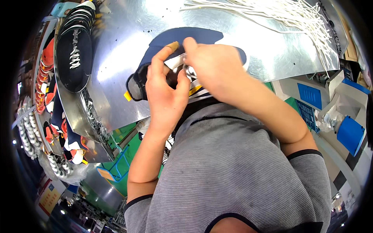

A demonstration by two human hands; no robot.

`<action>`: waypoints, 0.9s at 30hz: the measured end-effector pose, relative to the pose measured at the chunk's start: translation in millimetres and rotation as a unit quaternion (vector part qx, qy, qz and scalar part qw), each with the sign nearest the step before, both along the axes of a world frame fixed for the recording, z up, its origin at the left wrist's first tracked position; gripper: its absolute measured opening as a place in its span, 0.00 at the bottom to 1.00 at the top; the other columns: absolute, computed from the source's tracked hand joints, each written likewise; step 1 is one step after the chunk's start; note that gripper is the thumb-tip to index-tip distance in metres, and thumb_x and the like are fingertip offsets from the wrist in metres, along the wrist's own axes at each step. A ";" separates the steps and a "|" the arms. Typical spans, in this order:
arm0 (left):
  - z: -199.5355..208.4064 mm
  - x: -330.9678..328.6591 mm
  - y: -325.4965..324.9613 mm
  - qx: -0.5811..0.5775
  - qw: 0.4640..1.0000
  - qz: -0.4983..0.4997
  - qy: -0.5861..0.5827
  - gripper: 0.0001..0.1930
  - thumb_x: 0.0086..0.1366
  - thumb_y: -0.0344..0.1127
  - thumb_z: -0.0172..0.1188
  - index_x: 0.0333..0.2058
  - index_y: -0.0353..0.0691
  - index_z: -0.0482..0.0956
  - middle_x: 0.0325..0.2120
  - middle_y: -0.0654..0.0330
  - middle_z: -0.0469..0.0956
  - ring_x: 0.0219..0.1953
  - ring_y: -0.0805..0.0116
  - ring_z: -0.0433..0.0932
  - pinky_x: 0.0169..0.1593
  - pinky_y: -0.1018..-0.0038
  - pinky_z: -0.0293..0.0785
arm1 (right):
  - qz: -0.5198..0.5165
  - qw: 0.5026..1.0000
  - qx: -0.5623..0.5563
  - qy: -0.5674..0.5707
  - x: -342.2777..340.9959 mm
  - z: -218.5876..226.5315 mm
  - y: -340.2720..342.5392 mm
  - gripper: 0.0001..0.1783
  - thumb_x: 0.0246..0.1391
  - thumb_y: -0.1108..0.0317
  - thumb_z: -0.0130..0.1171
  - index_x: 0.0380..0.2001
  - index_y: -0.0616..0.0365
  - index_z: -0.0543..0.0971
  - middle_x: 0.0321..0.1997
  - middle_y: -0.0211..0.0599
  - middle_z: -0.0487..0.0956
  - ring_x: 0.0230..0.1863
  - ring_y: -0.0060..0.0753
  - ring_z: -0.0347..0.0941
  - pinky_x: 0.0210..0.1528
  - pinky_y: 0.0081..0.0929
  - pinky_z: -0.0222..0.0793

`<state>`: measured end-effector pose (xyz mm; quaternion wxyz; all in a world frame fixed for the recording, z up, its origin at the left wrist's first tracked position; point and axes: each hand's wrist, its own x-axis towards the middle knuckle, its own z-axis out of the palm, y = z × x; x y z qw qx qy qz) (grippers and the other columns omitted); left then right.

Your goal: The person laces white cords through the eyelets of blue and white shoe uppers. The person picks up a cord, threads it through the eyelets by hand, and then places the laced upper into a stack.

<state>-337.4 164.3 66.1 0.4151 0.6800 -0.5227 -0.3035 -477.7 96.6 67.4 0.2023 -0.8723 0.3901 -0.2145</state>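
Observation:
A dark navy shoe upper (185,35) lies at the near side of the metal table, close to my body. My left hand (166,93) curls around its opening, fingers and thumb closed on the edge; a tan cover wraps one fingertip. Over the opening, my right hand (217,66) has its fingers pinched together, slightly blurred. A short white strip (175,62) runs between the two hands. Shiny metal (189,72) shows under my right fingers, its kind unclear. What the right fingertips grip is hidden. A yellow tab (127,96) sticks out at the upper's left end.
Loose white laces (279,15) spread over the far right of the metal table (120,46). Stacked black shoe uppers (74,58) stand on the left, one laced white. Red, white and black pieces (47,58) line a rack further left. A machine with blue panels (311,96) stands right.

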 end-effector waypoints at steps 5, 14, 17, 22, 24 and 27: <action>10.8 3.5 -13.8 0.021 0.982 0.054 0.181 0.24 0.59 0.20 0.59 0.55 0.35 0.70 0.27 0.62 0.80 0.30 0.79 0.75 0.36 0.82 0.71 | -0.027 0.998 0.030 0.040 -55.0 34.0 -5.0 0.10 0.56 0.68 0.61 0.38 0.58 0.74 0.27 0.39 0.81 0.26 0.40 0.79 0.28 0.33 0.71; 15.5 32.7 -21.2 0.054 0.919 0.012 0.390 0.24 0.58 0.23 0.56 0.55 0.30 0.68 0.34 0.58 0.76 0.34 0.74 0.73 0.45 0.77 0.68 | -0.104 0.988 0.070 -0.092 -52.9 -14.7 1.8 0.19 0.52 0.54 0.68 0.33 0.57 0.76 0.30 0.33 0.78 0.26 0.39 0.77 0.29 0.33 0.71; 27.1 39.7 -11.6 0.082 0.908 -0.013 0.410 0.24 0.60 0.25 0.58 0.56 0.30 0.66 0.40 0.56 0.76 0.36 0.73 0.74 0.49 0.75 0.69 | -0.060 0.992 0.070 -0.088 -56.4 -16.1 0.4 0.17 0.49 0.57 0.69 0.32 0.57 0.76 0.35 0.33 0.75 0.30 0.39 0.76 0.30 0.33 0.71; 43.6 6.3 13.4 -0.039 0.948 -0.150 -0.279 0.23 0.55 0.33 0.70 0.49 0.37 0.75 0.45 0.52 0.79 0.49 0.57 0.77 0.51 0.65 0.72 | -0.085 0.980 0.073 -0.165 -55.2 -26.5 8.6 0.10 0.48 0.66 0.67 0.32 0.53 0.76 0.36 0.34 0.72 0.30 0.39 0.74 0.30 0.35 0.70; 32.3 -6.1 0.7 -0.045 0.932 -0.115 -0.341 0.18 0.53 0.32 0.70 0.42 0.37 0.77 0.35 0.56 0.80 0.40 0.55 0.78 0.42 0.61 0.71 | -0.040 0.986 0.051 -0.154 -53.0 2.1 13.2 0.10 0.47 0.68 0.68 0.31 0.54 0.77 0.34 0.33 0.73 0.29 0.38 0.74 0.30 0.32 0.70; 10.8 2.4 -24.7 -0.115 0.970 -0.064 -0.205 0.08 0.55 0.27 0.66 0.34 0.36 0.78 0.28 0.53 0.79 0.32 0.52 0.77 0.38 0.64 0.71 | 0.173 0.978 0.083 -0.086 -61.8 10.1 41.8 0.08 0.45 0.72 0.67 0.30 0.52 0.80 0.27 0.29 0.75 0.26 0.36 0.74 0.28 0.28 0.70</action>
